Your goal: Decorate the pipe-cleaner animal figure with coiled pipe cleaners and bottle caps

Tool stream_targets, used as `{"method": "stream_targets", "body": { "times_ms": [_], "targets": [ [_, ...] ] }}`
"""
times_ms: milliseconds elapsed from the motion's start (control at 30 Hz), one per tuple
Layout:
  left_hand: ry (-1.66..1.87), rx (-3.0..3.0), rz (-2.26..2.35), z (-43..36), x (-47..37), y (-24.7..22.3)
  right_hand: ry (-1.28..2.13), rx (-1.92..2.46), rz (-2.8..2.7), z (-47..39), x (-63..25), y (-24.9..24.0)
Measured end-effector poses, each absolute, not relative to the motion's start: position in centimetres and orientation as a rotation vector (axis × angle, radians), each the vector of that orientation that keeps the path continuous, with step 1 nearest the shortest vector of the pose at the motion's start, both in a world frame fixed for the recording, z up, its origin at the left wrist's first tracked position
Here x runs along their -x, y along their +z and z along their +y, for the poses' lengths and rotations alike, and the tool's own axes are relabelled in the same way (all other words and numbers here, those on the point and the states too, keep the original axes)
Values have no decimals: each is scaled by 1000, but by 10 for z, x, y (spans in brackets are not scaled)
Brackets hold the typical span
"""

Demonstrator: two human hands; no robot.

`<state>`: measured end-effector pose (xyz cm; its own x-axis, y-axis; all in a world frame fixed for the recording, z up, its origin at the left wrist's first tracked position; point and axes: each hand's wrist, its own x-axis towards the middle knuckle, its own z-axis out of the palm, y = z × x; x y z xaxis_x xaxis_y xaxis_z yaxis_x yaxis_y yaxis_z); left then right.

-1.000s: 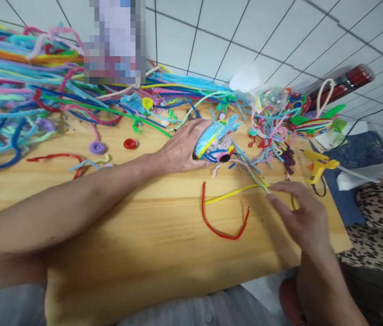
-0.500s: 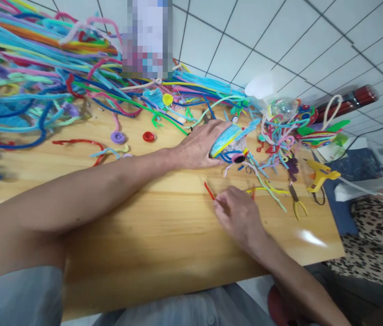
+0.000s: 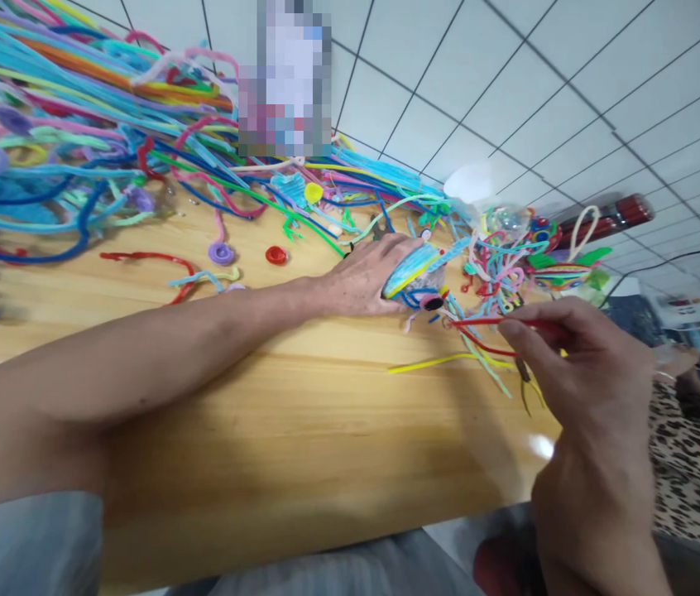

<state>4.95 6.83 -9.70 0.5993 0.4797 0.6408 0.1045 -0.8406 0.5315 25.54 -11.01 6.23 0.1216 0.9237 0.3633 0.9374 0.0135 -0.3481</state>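
Observation:
My left hand (image 3: 366,277) is closed around a craft piece (image 3: 413,273) of blue and yellow pipe cleaners over a clear body, with a round black and pink spot at its near end. The fingers' far side is hidden behind the piece. Raised to the right, my right hand (image 3: 592,372) pinches a red pipe cleaner (image 3: 477,322) between thumb and forefinger. One end of it points left, close to the craft piece; whether they touch I cannot tell. Below that lies a yellow pipe cleaner (image 3: 430,362) on the table, with yellow-handled pliers (image 3: 531,393) partly behind my right hand.
Bundles of coloured pipe cleaners (image 3: 77,74) cover the table's far left. A purple coil (image 3: 221,252) and a red coil (image 3: 276,255) lie left of my left hand. A tangle of pipe cleaner pieces (image 3: 499,273) sits at the right, near a dark red cylinder (image 3: 611,219).
My right hand has moved right and up from the table with the red pipe cleaner. It now covers the spot of the yellow glue gun. My left hand still holds the craft piece in place.

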Motion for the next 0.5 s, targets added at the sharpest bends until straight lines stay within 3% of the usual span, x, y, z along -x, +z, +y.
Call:
{"method": "stream_targets", "body": {
  "times_ms": [233, 500],
  "targets": [
    [1140, -2411, 409, 69, -47, -99, 186, 1762, -1843, -49, -235, 42],
    [1120, -2419, 409, 69, -46, -97, 152, 1782, -1825, -45, -237, 34]
  ]
}}
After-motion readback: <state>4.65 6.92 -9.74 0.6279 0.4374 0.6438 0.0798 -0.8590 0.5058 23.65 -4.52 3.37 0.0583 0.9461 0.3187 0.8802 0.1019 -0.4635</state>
